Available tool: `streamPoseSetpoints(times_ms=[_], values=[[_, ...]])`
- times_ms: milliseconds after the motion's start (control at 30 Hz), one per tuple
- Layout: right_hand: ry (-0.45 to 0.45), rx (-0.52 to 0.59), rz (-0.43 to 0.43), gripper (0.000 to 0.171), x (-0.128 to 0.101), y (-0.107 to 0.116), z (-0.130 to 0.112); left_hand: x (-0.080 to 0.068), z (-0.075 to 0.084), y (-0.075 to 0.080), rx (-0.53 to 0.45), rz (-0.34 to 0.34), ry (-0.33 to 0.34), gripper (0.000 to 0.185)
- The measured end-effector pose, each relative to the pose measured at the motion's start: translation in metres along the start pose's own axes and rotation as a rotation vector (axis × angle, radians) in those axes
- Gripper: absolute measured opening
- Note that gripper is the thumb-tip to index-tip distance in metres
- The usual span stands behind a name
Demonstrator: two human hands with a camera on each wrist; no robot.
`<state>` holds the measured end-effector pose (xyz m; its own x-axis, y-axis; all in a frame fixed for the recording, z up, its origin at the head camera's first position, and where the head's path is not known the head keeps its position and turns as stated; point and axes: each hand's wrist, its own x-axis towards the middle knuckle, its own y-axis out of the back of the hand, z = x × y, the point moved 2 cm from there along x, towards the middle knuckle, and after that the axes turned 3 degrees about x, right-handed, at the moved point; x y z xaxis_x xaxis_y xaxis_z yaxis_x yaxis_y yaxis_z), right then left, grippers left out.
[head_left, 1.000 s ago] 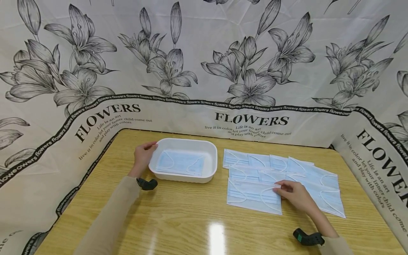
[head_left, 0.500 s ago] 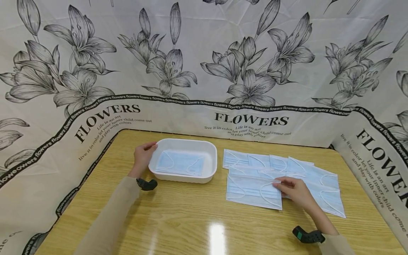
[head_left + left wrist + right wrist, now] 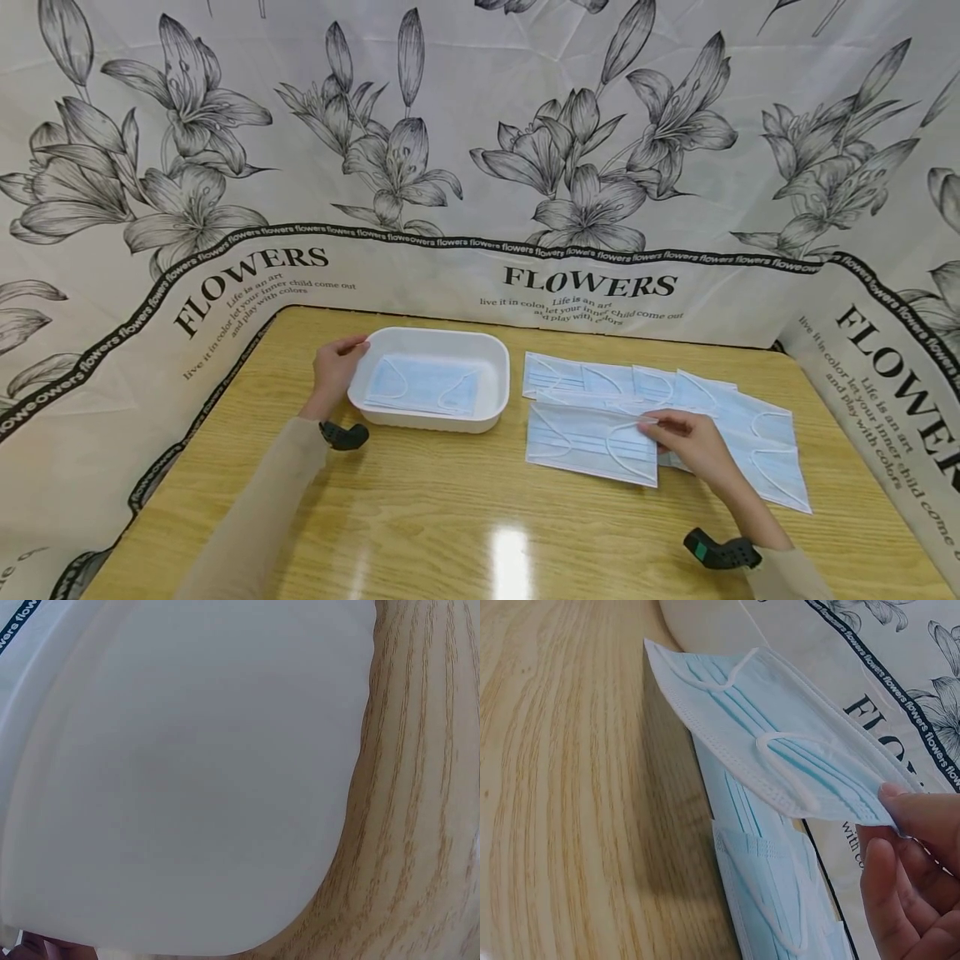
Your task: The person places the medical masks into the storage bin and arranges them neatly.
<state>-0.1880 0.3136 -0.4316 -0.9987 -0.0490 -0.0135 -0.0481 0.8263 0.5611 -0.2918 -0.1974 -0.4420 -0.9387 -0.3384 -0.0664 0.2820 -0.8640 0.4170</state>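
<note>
My right hand pinches one light blue face mask by its right-hand upper corner. In the right wrist view the held mask is lifted, and its shadow falls on the table. Other blue masks lie overlapping behind and to the right of it. On the left stands a white plastic tub with a mask lying flat inside. The fingers of my left hand grip the tub's left rim; in the left wrist view the tub's outer wall hides most of that hand.
Everything rests on a wood-grain table. A floral printed cloth hangs behind the table and along both sides. Between the tub and the masks runs a narrow strip of table.
My right hand has raised the front mask off the table and shifted it slightly left and away from me. The left hand and tub have stayed in place.
</note>
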Motion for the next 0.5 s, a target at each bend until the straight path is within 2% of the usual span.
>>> streamPoseSetpoints(times_ms=[500], values=[[0.016, 0.048, 0.018, 0.044, 0.001, 0.007, -0.015, 0.0, -0.001, -0.001, 0.007, -0.004, 0.005, 0.035]])
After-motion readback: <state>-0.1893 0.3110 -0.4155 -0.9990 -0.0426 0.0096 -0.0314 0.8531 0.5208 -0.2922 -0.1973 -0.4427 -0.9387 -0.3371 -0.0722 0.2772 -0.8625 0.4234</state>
